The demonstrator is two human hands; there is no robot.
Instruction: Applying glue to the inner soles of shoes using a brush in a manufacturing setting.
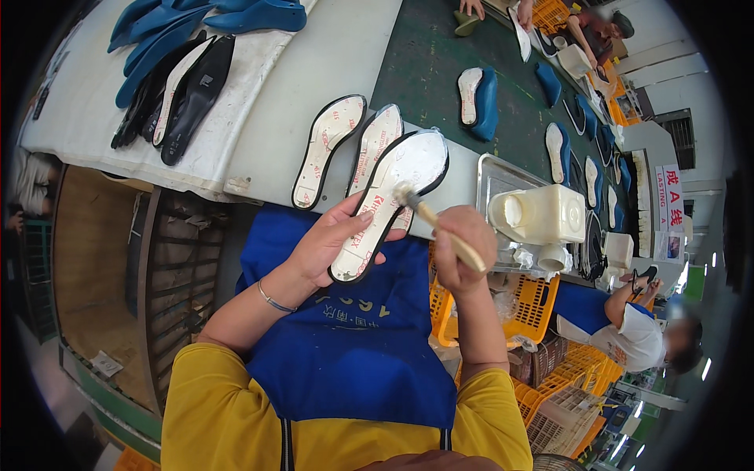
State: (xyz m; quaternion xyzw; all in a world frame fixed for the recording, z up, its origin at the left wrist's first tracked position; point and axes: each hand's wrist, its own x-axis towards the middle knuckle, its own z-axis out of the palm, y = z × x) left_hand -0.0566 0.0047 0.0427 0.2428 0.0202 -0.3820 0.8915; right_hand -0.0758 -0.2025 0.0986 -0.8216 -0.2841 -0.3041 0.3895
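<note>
My left hand [328,242] grips the heel half of a shoe sole [402,169] with a white upper face and a black rim, tilted up before me. My right hand [468,245] is closed round the wooden handle of a brush [428,214]. The brush's bristles touch the sole's white face near its middle, and the forefoot beyond looks wet and shiny. Two similar soles, a left one [330,145] and a partly covered one [377,141], lie on the pale tabletop [334,59] just behind.
At right, a metal tray [487,177] holds a cream plastic jug [550,216]. The dark green conveyor belt [428,86] carries blue shoe lasts [487,106] and soles. More lasts [259,16] and black soles [200,98] lie at left. A co-worker [632,334] stands at right, near orange crates [534,310].
</note>
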